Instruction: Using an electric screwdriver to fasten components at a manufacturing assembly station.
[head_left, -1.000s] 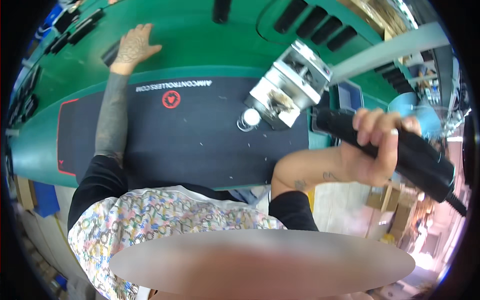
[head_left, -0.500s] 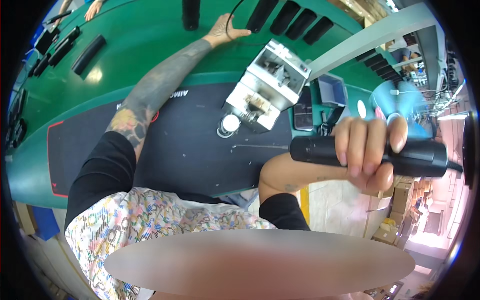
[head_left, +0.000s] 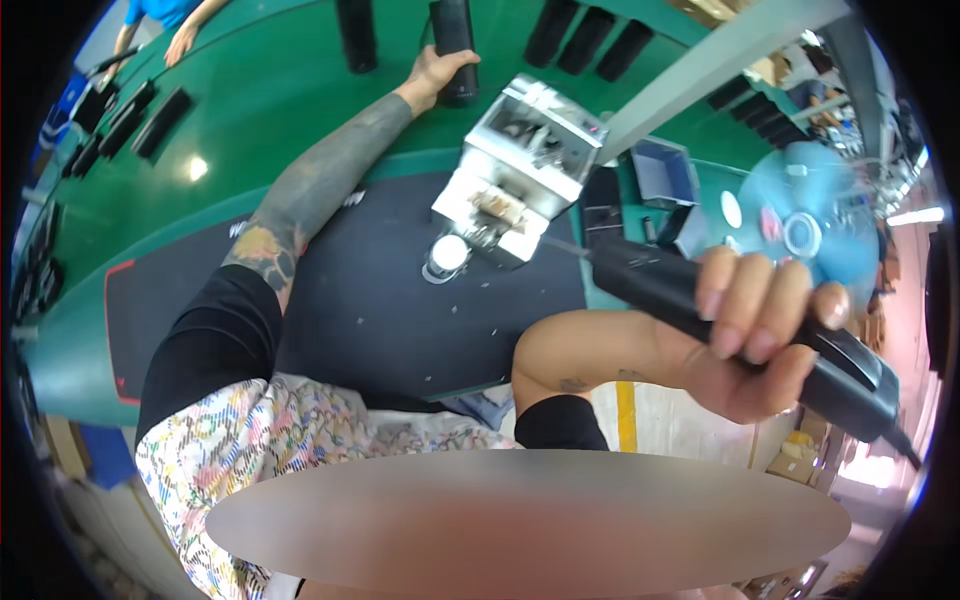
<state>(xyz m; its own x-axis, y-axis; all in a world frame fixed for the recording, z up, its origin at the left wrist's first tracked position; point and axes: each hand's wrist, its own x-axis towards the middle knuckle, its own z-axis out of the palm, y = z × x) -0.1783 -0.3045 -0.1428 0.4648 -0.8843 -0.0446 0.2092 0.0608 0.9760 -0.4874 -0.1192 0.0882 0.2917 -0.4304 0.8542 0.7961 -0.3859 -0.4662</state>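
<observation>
My right hand (head_left: 755, 335) is wrapped round a black electric screwdriver (head_left: 645, 283), its cord leaving the rear end at the lower right. The driver's thin bit points up and left, its tip close to the front of a white and silver screw feeder (head_left: 515, 165); whether they touch I cannot tell. Far off, my left hand (head_left: 435, 77) grips a black, tube-like housing (head_left: 456, 45) standing over the green table. A small round container with a white top (head_left: 448, 255) sits beside the feeder on the black mat (head_left: 370, 300).
More black housings stand at the back, one (head_left: 357, 35) left of my left hand and several (head_left: 588, 40) to the right. A grey bin (head_left: 662, 175) and a spinning blue fan (head_left: 800, 215) lie right of the feeder. A slanting grey post (head_left: 720, 70) crosses behind it. Another person's hand (head_left: 182, 45) rests at far left.
My left hand has closed on a housing from the row and brought it left. My right hand has tilted the screwdriver, its bit end now higher and nearer the feeder and its rear lower.
</observation>
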